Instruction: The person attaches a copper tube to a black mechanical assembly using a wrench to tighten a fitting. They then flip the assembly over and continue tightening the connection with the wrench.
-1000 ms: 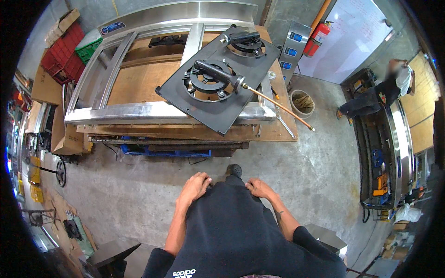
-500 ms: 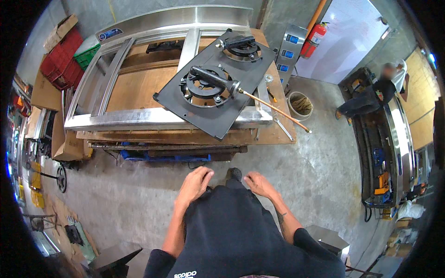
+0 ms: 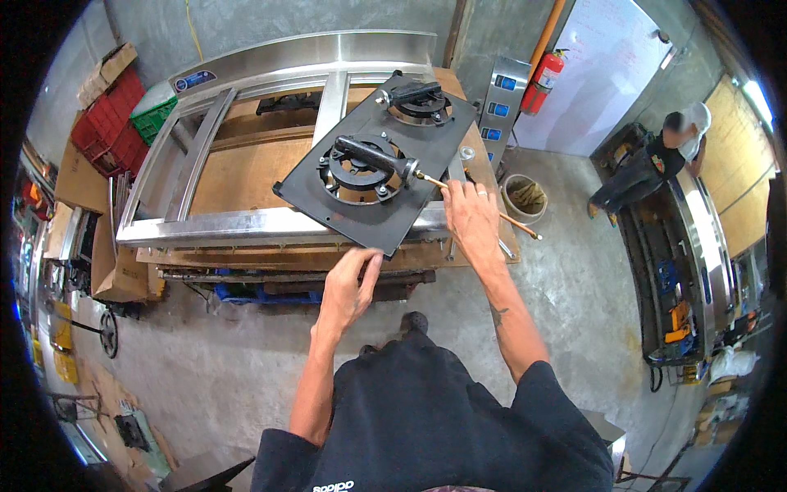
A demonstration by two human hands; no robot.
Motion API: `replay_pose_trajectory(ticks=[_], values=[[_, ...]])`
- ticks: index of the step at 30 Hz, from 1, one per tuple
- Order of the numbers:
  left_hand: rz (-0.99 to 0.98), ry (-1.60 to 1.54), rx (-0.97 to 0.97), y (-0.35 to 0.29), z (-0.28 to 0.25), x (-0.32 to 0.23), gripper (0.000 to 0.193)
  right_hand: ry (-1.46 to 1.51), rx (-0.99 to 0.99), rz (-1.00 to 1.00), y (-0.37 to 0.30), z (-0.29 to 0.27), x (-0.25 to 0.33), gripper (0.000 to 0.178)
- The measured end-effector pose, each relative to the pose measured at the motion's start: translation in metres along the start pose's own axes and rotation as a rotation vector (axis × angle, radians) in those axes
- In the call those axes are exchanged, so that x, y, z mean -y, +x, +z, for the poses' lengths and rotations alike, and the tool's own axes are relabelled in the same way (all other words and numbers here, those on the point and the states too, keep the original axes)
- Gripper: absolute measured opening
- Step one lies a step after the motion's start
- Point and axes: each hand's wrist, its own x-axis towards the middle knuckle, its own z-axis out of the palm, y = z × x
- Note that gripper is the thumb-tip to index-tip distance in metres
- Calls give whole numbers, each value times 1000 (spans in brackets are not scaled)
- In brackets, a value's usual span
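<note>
A black two-burner stove plate [image 3: 344,220] lies at a slant across a stainless steel frame [image 3: 246,227]. Two round burners sit in it; the nearer burner [image 3: 361,168] has a black mixer pipe [image 3: 373,154] across its top. From that pipe's end a thin copper tube [image 3: 522,228] slants down to the right, past the table's edge. My right hand [image 3: 473,217] is over the tube, its fingers closed round it near the pipe. My left hand [image 3: 351,287] is at the plate's near corner, thumb apart from the loosely bent fingers; nothing shows in it.
The frame rests on a wooden tabletop [image 3: 500,250], with a wrench by its right edge. A bucket [image 3: 525,199] and a red fire extinguisher [image 3: 543,82] are beyond. At far right a person [image 3: 652,164] leans by another steel bench [image 3: 709,238]. Red crates [image 3: 111,123] are stacked at left.
Both hands have risen from beside my body to the table. The right has taken hold of the copper tube; the left has reached the plate's near corner.
</note>
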Motion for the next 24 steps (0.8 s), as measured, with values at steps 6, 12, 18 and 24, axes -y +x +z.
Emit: replay_pose_trajectory(ticks=[6,12,18,24], values=[[-530,-51,93,-90,-6,26,22,-73,-13,63,-28,-9,-29,28],[-563,-62,106,-120,-5,27,25,-79,33,140,-44,-30,-38,28],[-439,-16,119,-101,-5,26,23,-41,25,173,-43,-32,-35,32],[-369,-4,149,-102,2,27,27,-38,3,160,-43,-33,-34,32]])
